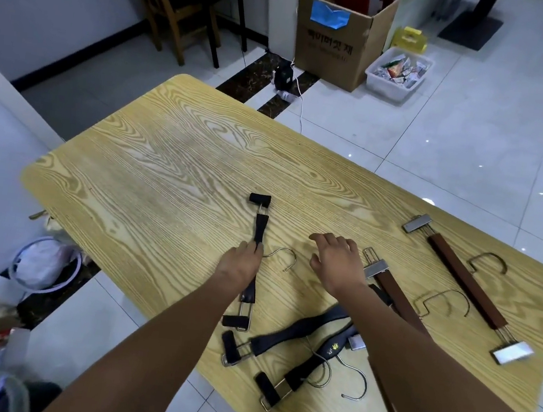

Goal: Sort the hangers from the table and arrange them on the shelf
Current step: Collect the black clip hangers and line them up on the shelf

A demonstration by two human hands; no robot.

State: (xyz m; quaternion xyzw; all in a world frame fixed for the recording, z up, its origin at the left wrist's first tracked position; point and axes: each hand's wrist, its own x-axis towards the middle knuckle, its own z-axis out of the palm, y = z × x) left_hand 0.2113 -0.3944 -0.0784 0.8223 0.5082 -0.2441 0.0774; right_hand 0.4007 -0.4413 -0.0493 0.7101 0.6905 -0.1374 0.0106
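Left hand (240, 264) curled round the mid-bar of a black hanger (258, 228). Long axis straight away from the person, one padded clip beyond the fingers, the other back beside the wrist. Hook turned toward the right hand. Flat on the surface (166, 157). Right hand (333, 260) spread, palm down, holding nothing, just beside that hook. Whether touching the wood, cannot tell.

Right of the right hand, a brown hanger (467, 283): axis slanting from far-left to near-right, metal clips at both ends, hook on the side away from the hands. Second brown hanger (390, 290) just beside the right wrist, same slant, near end hidden by the forearm. Between the forearms, a black pair (298, 334), overlapping and slanted, upper ends hidden under the right forearm.

Far beyond both hands, on the floor: open cardboard box (332, 48) with red items, cut off at the top edge; white bin (385, 87) of small packets, too small to read. Left of the left forearm, a round bucket (41, 290) with a white bag inside, blurred.
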